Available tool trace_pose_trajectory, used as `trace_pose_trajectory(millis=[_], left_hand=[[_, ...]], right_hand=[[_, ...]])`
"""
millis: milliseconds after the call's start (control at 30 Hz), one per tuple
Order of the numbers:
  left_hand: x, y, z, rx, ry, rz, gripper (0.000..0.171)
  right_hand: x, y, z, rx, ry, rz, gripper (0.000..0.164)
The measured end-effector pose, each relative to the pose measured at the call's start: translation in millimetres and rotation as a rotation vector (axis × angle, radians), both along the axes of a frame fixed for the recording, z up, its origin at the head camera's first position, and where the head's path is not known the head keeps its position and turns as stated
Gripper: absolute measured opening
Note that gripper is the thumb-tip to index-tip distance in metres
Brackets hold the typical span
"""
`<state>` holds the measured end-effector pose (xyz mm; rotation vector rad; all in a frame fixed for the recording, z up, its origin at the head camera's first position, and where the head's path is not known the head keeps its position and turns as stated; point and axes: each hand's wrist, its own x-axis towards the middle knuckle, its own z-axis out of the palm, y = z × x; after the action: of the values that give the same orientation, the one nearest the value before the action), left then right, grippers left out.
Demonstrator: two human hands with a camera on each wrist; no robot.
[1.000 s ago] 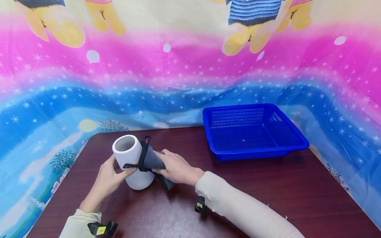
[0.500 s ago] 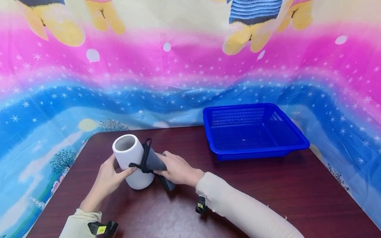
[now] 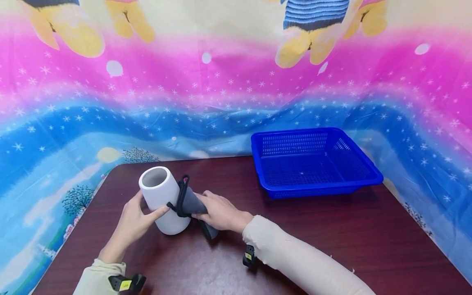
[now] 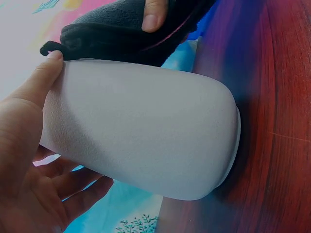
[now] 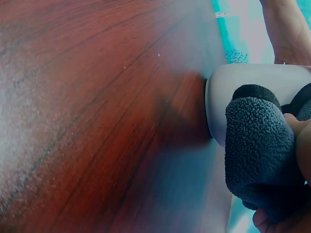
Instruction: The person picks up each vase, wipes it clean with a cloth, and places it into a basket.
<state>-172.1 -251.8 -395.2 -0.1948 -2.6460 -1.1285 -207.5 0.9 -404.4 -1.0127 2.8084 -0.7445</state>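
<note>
A white vase (image 3: 158, 196) stands on the table, its round mouth uppermost. My left hand (image 3: 136, 217) grips it from the left, thumb across the near side and fingers round the back; in the left wrist view the thumb tip meets a black loop at the cloth's edge. The folded grey fleece cloth (image 3: 195, 203) with black trim is bunched in my right hand (image 3: 221, 211), its front edge against the vase's right side. In the right wrist view a cloth flap (image 5: 257, 141) hangs below that hand, partly hiding the vase (image 5: 223, 77).
A blue plastic basket (image 3: 313, 190) with perforated walls sits at the back right of the dark red-brown table (image 3: 332, 229). Behind the table hangs a colourful printed curtain (image 3: 221, 90). Each sleeve cuff has a black wrist camera (image 3: 127, 282) near it.
The cloth and my right hand have shifted slightly down and to the right along the vase's side. My left hand and the vase have stayed in place.
</note>
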Motion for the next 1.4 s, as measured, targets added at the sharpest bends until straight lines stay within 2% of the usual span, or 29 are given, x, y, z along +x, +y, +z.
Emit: trace_pose_trajectory(millis=[367, 733, 967, 1233, 1400], left_hand=[[2.0, 0.4, 3.2, 0.003, -0.006, -0.005, 0.070], [-0.4, -0.2, -1.0, 0.004, 0.008, 0.008, 0.069], [0.0, 0.7, 0.5, 0.014, -0.013, 0.010, 0.071], [-0.2, 0.9, 0.7, 0.021, -0.023, 0.005, 0.071], [0.5, 0.9, 0.8, 0.016, -0.020, 0.004, 0.071]], right_hand=[[-1.3, 0.0, -1.9, 0.006, 0.002, 0.003, 0.064], [-1.3, 4.4, -7.6, 0.035, 0.007, 0.022, 0.067], [-2.6, 6.0, -16.2, 0.159, 0.029, 0.014, 0.071], [-2.6, 5.8, -16.7, 0.179, 0.040, 0.010, 0.071], [-1.1, 7.1, -18.6, 0.267, 0.058, 0.006, 0.070]])
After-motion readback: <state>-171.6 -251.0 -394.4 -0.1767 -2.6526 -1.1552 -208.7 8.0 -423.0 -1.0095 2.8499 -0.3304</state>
